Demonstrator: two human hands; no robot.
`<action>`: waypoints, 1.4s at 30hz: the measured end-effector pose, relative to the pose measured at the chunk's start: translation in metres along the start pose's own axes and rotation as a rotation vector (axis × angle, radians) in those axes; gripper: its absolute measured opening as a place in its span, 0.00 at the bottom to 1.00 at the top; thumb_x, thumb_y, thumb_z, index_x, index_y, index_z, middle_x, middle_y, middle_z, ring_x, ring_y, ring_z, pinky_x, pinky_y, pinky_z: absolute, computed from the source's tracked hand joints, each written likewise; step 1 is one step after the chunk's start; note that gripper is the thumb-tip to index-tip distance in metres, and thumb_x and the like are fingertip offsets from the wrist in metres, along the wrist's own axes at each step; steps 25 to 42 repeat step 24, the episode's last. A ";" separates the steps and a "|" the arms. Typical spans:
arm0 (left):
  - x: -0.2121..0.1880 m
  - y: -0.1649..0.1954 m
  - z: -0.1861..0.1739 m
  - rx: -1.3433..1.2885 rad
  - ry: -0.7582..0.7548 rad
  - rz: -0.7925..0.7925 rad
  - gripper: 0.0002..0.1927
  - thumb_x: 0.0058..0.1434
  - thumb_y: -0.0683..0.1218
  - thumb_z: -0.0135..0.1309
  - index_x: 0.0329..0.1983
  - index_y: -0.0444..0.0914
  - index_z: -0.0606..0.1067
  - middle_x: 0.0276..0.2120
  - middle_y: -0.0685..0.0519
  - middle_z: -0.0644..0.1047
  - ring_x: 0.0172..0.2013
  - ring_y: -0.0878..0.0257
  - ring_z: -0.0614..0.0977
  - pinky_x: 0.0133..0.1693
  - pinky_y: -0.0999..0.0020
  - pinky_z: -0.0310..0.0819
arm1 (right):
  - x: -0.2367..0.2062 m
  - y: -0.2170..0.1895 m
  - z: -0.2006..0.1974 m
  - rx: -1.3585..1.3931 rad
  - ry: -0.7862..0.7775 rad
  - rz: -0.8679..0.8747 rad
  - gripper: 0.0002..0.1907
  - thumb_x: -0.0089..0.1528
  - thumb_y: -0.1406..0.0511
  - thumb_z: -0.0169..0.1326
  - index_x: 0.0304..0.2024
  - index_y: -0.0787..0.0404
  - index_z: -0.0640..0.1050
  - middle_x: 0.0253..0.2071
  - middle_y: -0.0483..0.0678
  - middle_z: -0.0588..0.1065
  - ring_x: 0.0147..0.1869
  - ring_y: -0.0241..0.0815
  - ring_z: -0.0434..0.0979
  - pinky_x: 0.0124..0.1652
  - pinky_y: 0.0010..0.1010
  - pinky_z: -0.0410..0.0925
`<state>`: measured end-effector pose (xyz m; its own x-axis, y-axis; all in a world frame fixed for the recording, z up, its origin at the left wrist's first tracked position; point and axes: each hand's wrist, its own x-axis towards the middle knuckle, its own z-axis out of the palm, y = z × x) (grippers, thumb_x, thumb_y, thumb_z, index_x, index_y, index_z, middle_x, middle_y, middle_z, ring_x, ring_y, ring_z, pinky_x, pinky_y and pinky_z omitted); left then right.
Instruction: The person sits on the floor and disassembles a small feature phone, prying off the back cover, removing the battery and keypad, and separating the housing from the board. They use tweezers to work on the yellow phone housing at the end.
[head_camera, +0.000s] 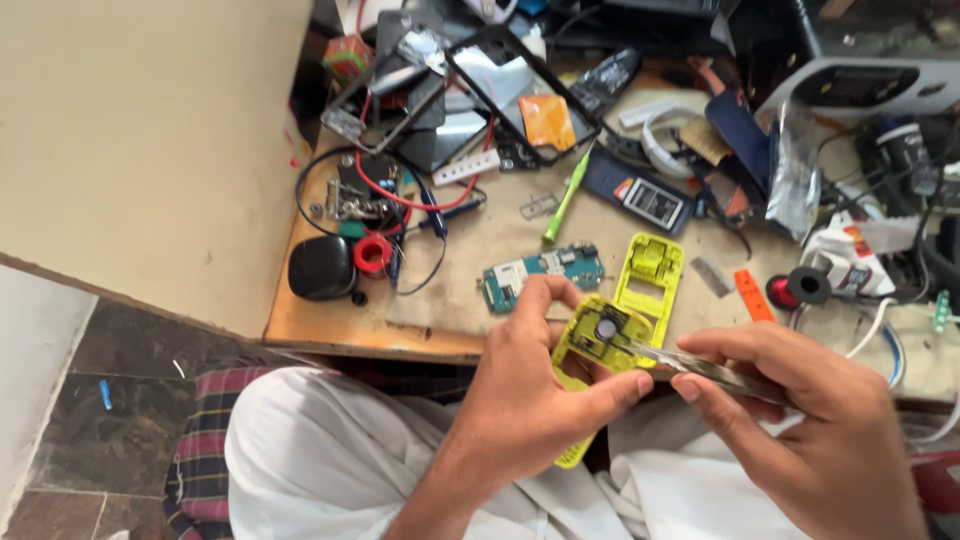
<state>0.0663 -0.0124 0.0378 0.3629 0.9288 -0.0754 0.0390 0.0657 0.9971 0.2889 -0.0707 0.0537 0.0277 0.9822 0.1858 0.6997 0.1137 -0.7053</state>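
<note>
My left hand (530, 385) grips the yellow shell (597, 350) over my lap, just below the bench (330, 325) edge. My right hand (800, 410) pinches tweezers (690, 365), tips at the round disc (606, 327) in the shell. I judge this the disc-seating or lifting step; it calls for steady tips. The circuit board (542, 272) and second yellow piece (650, 275) lie above the shell.

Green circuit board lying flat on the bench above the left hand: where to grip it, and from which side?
Take the circuit board by its two long edges, near the middle, coming from above. It lies flat and thin, components face up, so a pinch on the bare edges probably avoids the parts. The left hand and the yellow-green phone housing crowd its near side; the far side looks freer.
</note>
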 end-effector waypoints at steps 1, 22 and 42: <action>-0.004 -0.001 0.003 -0.074 -0.020 -0.034 0.33 0.50 0.45 0.68 0.55 0.35 0.65 0.32 0.50 0.84 0.31 0.67 0.85 0.33 0.71 0.81 | -0.005 -0.007 -0.004 -0.082 0.011 -0.031 0.13 0.57 0.67 0.65 0.44 0.62 0.84 0.36 0.43 0.79 0.31 0.31 0.74 0.26 0.19 0.67; -0.035 0.000 0.013 -0.260 -0.047 -0.156 0.34 0.52 0.42 0.66 0.61 0.37 0.65 0.35 0.54 0.80 0.34 0.73 0.82 0.37 0.74 0.82 | -0.014 -0.025 -0.016 -0.372 -0.163 -0.078 0.14 0.52 0.62 0.67 0.41 0.55 0.85 0.30 0.38 0.78 0.27 0.28 0.73 0.26 0.22 0.67; -0.038 0.000 0.012 -0.239 -0.049 -0.147 0.36 0.52 0.42 0.66 0.63 0.38 0.64 0.35 0.52 0.80 0.34 0.72 0.82 0.38 0.74 0.82 | -0.014 -0.025 -0.014 -0.373 -0.168 -0.064 0.14 0.52 0.62 0.67 0.42 0.54 0.84 0.30 0.38 0.79 0.27 0.28 0.74 0.26 0.22 0.67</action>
